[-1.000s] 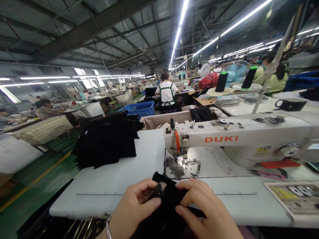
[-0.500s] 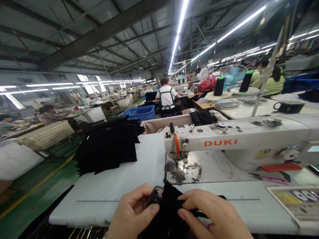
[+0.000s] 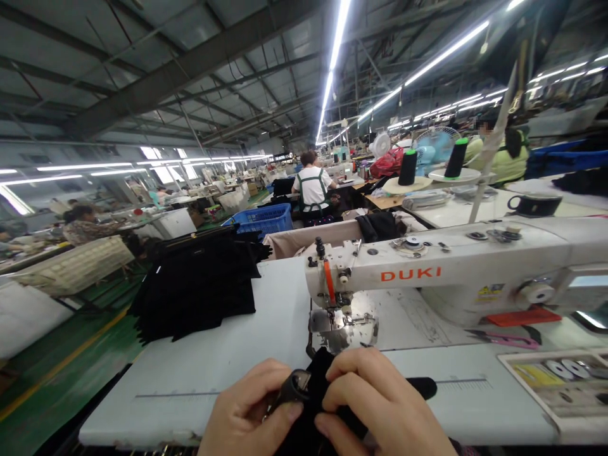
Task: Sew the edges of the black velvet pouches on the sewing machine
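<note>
My left hand [image 3: 254, 405] is closed, thumb and fingers pinching a dark curled piece with a shiny metal part [image 3: 294, 385], which may be a buckle. My right hand [image 3: 380, 399] pinches black cloth [image 3: 319, 367] just beside it, fingertips pressed together. A rounded black strap end [image 3: 422, 387] sticks out past the right hand. Both hands are close together over the front edge of the sewing table, nearer to me than the needle area of the white sewing machine [image 3: 465, 269]. My fingers and the cloth's folds hide much of what is held.
A stack of black garments [image 3: 197, 285] lies on the table's left. Thread snips with pink handles [image 3: 510, 339] and a tray of bobbins [image 3: 555, 386] are to the right. Beyond the machine are a blue basket [image 3: 263, 218], thread cones [image 3: 407, 168] and a seated person [image 3: 313, 187].
My right hand has moved left, closer to my left hand, and its fingers are more curled over the cloth. More of the strap end shows. The camera view has shifted slightly.
</note>
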Demonstrator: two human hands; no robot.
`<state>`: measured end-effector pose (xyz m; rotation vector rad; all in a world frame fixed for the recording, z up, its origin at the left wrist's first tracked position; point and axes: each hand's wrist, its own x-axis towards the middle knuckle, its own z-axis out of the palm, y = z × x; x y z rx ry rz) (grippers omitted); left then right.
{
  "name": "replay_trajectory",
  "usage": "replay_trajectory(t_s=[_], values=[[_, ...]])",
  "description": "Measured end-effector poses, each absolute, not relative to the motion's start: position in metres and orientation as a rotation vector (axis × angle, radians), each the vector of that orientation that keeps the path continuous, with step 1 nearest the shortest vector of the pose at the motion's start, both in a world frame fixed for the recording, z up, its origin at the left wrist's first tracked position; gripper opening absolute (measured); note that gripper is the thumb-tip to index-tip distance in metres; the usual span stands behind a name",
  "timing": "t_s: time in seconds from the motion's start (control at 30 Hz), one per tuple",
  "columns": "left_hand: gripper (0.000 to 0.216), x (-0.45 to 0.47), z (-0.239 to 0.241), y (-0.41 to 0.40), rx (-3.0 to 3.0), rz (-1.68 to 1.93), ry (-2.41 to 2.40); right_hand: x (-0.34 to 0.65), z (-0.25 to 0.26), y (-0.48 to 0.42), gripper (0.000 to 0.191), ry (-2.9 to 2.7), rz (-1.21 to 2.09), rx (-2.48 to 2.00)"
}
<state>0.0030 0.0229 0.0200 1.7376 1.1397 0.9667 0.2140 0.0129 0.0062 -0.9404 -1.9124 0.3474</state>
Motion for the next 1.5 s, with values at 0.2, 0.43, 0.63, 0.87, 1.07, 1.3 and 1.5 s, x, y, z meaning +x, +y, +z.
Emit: replay_trajectory(t_s=[0.2,0.43,0.63,0.87,1.07,1.3,1.5], values=[[0.012,0.005,0.02,0.026,1.728,1.0,1.174,0.217,-0.001,0.017,0.015,-2.004,0.326,-0.961],[0.026,0.007,0.01,0.029,1.409,1.034,1.152,0.221,0.002,0.023,0.021,-1.984,0.59,-0.94],[0.028,0.008,0.005,0.028,1.304,1.088,1.12,0.215,0.013,0.025,0.023,-1.875,0.757,-1.022],[0.015,0.006,0.018,0.034,1.544,0.948,1.046,0.211,0.015,0.026,0.016,-1.836,0.793,-1.061],[0.017,0.012,0.021,0.034,1.437,0.939,1.059,0.213,0.02,0.027,0.018,-1.804,0.875,-1.033],[0.021,0.02,0.022,0.032,1.309,0.992,0.994,0.209,0.028,0.026,0.014,-1.746,0.921,-1.185],[0.017,0.021,0.026,0.032,1.388,1.032,1.066,0.207,0.028,0.026,0.015,-1.702,0.931,-1.229]])
